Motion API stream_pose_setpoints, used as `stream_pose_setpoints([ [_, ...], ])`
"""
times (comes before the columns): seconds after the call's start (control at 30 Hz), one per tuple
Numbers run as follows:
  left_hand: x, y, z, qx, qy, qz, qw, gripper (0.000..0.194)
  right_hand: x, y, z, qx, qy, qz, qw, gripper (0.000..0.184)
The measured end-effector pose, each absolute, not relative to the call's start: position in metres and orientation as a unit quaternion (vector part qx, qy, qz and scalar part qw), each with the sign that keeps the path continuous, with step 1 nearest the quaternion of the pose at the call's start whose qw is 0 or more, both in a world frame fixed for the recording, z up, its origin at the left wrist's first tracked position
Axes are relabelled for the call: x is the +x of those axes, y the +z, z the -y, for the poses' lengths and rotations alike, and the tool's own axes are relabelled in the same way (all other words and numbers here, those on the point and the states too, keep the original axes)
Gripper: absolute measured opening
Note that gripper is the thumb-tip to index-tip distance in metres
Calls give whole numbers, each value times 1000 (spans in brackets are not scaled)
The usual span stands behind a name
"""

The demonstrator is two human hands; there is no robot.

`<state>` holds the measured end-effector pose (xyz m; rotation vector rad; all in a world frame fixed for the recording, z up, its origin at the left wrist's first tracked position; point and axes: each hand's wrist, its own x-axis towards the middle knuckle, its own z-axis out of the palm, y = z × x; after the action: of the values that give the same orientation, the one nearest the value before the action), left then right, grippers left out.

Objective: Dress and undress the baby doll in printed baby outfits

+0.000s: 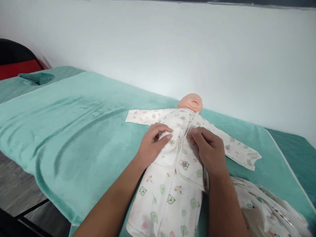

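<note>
A baby doll [190, 102] lies on its back, dressed in a white baby jacket [185, 164] and matching trousers [161, 199] printed with green bears. Its sleeves stretch out to both sides. My left hand [153, 143] rests on the left front of the jacket, thumb and fingers apart, holding nothing. With fingertips pinched together, my right hand [209, 146] grips the edge of the jacket's right front near the chest. That edge is slightly raised there, and the front opening runs down the middle. My right fingers partly hide what lies beneath them.
A teal blanket [81, 131] covers the table under the doll. Bundled printed cloth [269, 207] lies at the lower right, beside my right forearm. A white wall [158, 46] stands behind the table. At far left is a black and red chair [18, 61].
</note>
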<state>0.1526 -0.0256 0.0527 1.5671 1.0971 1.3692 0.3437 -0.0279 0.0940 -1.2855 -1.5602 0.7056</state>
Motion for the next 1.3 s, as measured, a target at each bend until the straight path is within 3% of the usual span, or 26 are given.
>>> stream_pose_setpoints([
  [0.17,147,55,29,693,467,-371,405,21,339,99,31,-510,250,691,447,20],
  [0.3,146,53,31,706,448,-374,401,22,337,101,32,-507,208,725,418,30],
  [0.5,146,51,29,702,453,-385,392,10,339,94,29,-521,213,693,451,40],
  [1.3,147,49,26,652,505,-396,403,11,338,95,29,-534,207,686,449,43],
])
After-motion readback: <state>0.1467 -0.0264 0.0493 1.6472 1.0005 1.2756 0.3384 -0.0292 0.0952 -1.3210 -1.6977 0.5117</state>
